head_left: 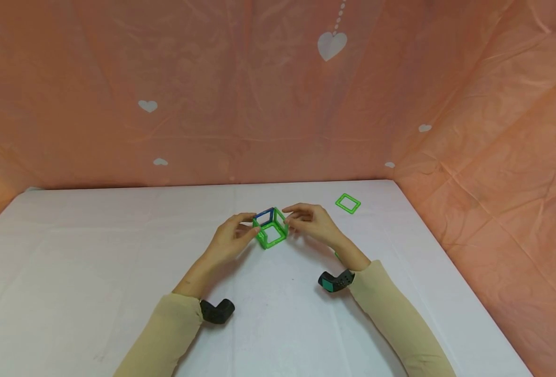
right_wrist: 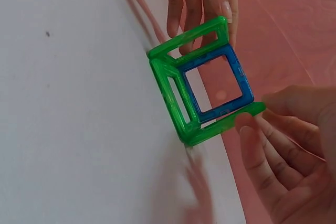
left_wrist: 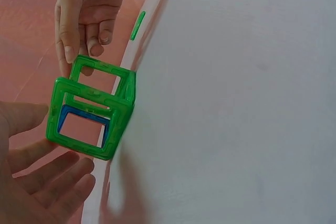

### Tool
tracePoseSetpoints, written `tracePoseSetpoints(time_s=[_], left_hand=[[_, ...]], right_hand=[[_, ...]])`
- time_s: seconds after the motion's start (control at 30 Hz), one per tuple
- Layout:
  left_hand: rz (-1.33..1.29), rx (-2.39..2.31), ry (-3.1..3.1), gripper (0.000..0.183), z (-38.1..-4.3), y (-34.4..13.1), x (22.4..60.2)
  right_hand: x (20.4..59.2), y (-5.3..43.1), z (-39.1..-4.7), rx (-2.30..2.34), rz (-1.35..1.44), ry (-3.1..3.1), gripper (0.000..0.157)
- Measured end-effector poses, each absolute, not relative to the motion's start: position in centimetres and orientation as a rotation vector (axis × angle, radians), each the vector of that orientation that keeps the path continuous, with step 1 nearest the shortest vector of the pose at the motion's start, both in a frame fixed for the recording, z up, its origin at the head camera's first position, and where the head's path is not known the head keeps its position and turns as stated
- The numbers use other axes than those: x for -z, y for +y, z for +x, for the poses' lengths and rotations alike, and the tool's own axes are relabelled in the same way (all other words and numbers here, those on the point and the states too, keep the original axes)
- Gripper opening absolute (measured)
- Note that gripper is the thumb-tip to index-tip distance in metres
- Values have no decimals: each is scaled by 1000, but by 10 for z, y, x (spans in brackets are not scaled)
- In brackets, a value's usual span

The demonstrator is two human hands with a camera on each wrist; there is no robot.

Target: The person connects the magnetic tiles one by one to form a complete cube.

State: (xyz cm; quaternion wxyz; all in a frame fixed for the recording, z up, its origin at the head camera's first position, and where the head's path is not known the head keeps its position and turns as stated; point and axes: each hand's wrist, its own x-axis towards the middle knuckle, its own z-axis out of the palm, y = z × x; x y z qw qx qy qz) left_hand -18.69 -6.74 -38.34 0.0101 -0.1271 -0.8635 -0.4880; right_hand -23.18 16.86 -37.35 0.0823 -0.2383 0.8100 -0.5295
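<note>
A part-built box of square magnetic tiles (head_left: 274, 234) sits between both hands on the white table. Its bottom and two facing sides are green; a blue tile (right_wrist: 247, 85) forms the back, while the top and near side are open. With thumb and index finger my left hand (head_left: 231, 240) pinches the left green tile (left_wrist: 84, 92) at its upper edge, the other fingers loosely spread. On the opposite side, my right hand (head_left: 312, 224) pinches the right green tile (right_wrist: 218, 128) between thumb and forefinger.
A loose green square tile (head_left: 348, 203) lies flat at the back right of the white table (head_left: 94, 251). Another green piece (head_left: 336, 255) peeks out beside the right forearm, mostly hidden. Orange cloth with pale hearts (head_left: 332, 46) hangs behind and to the right.
</note>
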Motion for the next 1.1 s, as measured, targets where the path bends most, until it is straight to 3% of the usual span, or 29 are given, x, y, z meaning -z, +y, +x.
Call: tracePoseSetpoints(time_s=[0.6, 1.1], left_hand=[[-445, 1624, -2596, 34, -186, -67, 387], [-434, 1582, -2639, 33, -185, -66, 387]], right_hand=[[373, 165, -232, 1621, -701, 2457, 27], [373, 164, -230, 1530, -720, 2476, 37]])
